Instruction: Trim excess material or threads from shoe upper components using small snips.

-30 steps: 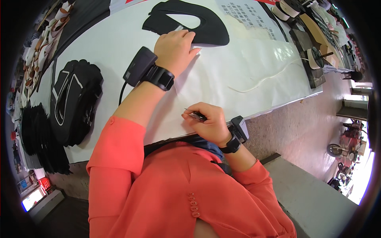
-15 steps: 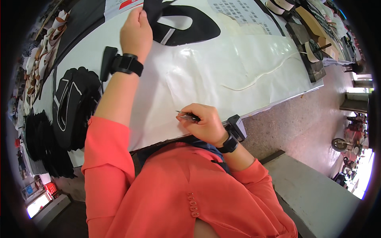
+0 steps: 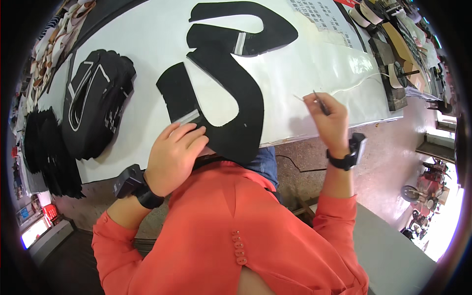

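Two black U-shaped fabric pieces lie on the white table. The nearer black piece [image 3: 246, 108] curves toward me and hangs a little over the front edge. My left hand [image 3: 177, 155] lies with its fingers spread on this piece, beside a short white strip [image 3: 187, 117]. The farther black piece [image 3: 280, 32] carries a similar strip [image 3: 240, 43] and touches the nearer one. Raised at the right, my right hand [image 3: 329, 118] is closed on a small dark pointed tool [image 3: 321, 104] and a white tape [image 3: 361, 79], whose short end sticks out past the fingertips.
The tape runs to a spool [image 3: 396, 75] on a dark stand at the right edge. Stacked black pieces [image 3: 98, 103] with white strips lie at the left, beside more black material [image 3: 49, 152]. A printed sheet [image 3: 322, 17] is at the back.
A black piece now lies in front of me, where the table was bare. My left hand has come back from the far side onto it. My right hand has moved right and taken hold of the tape.
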A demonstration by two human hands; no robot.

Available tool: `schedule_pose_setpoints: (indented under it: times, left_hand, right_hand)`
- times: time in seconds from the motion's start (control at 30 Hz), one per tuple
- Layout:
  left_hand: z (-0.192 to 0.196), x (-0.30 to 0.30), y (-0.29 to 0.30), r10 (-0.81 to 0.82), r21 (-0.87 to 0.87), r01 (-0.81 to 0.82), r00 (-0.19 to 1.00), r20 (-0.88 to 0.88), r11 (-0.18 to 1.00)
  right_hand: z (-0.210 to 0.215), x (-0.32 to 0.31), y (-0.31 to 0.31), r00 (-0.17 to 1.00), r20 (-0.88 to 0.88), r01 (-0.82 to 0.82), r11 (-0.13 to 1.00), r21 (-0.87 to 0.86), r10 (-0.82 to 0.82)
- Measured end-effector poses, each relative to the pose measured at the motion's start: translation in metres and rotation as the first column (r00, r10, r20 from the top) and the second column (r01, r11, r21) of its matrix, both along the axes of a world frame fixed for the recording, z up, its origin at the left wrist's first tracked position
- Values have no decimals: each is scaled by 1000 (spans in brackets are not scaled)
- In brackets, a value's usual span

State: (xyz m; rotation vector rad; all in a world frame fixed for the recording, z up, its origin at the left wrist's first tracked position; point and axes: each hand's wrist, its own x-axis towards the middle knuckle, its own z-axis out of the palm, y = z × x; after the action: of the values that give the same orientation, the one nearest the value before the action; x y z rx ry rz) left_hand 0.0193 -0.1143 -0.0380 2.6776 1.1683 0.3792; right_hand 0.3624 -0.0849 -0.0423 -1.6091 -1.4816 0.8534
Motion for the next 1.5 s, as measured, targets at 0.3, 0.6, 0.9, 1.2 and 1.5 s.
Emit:
schedule_pose_setpoints:
  times: [0.3, 0.6, 0.9, 1.2, 1.5]
  left_hand:
    - [-14, -23, -9, 209, -70, -204, 975, 74, 976]
    - [-24, -24, -18, 204, -34, -202, 977, 68, 979]
    - [-33, 5, -19, 113, -75, -96, 960, 255, 992]
    - [-36, -15, -21, 188, -37, -187, 925, 329, 982]
    - [-36, -32, -20, 349, 56, -370, 909, 230, 927]
  right_hand:
    - [14, 50, 24, 768, 584, -279, 958, -64, 263]
    - [11, 31, 56, 535, 747, -376, 903, -208, 395]
    - [34, -166, 71, 613, 430, -765, 634, 112, 663]
    - [54, -202, 105, 558, 70, -791, 555, -258, 827]
    - [14, -176, 115, 523, 25, -756, 477, -448, 852]
